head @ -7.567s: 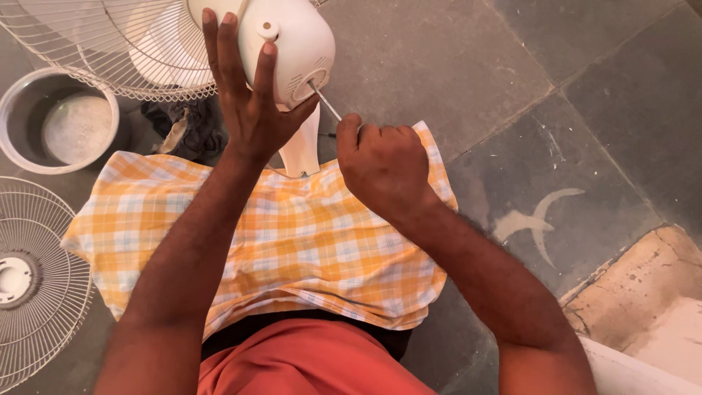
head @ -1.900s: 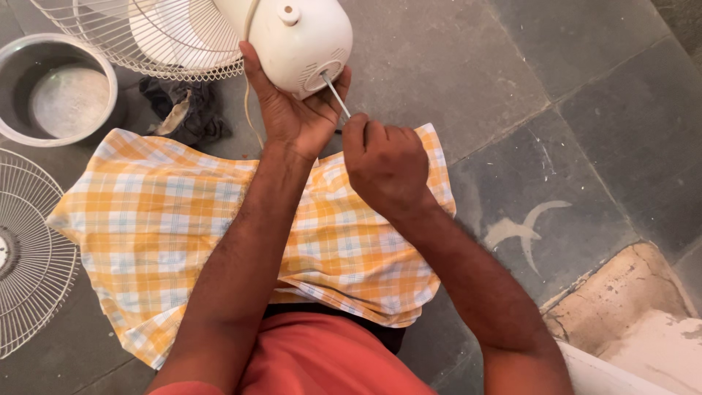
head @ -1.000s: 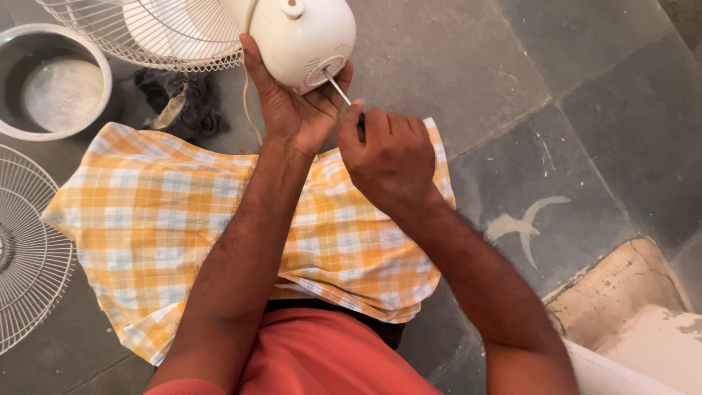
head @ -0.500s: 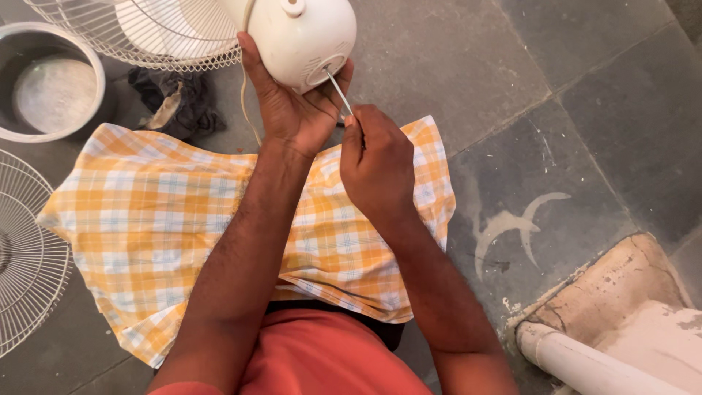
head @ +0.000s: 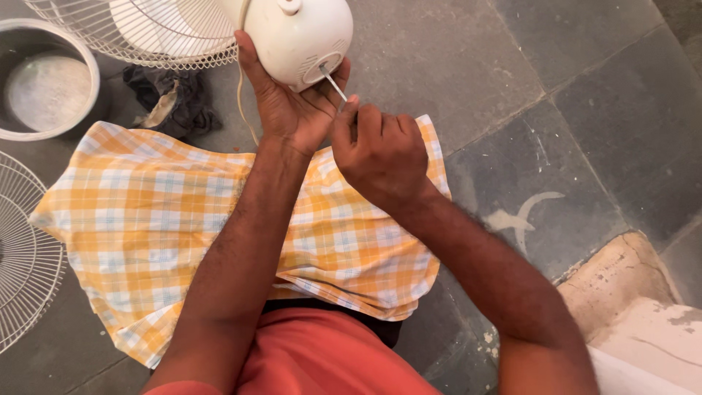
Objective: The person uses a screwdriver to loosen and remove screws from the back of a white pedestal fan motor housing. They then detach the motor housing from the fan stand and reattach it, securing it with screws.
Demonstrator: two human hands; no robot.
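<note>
Seen from above: the left hand [head: 292, 110] cups a white fan motor housing [head: 296, 36] from below, fingers spread against its shell. The right hand [head: 380, 150] has its fingers clamped on a screwdriver [head: 335, 82], whose thin shaft runs up from the fingertips into the housing. Below both wrists lies an orange checked cloth [head: 146, 219] on the stone floor [head: 512, 73].
</note>
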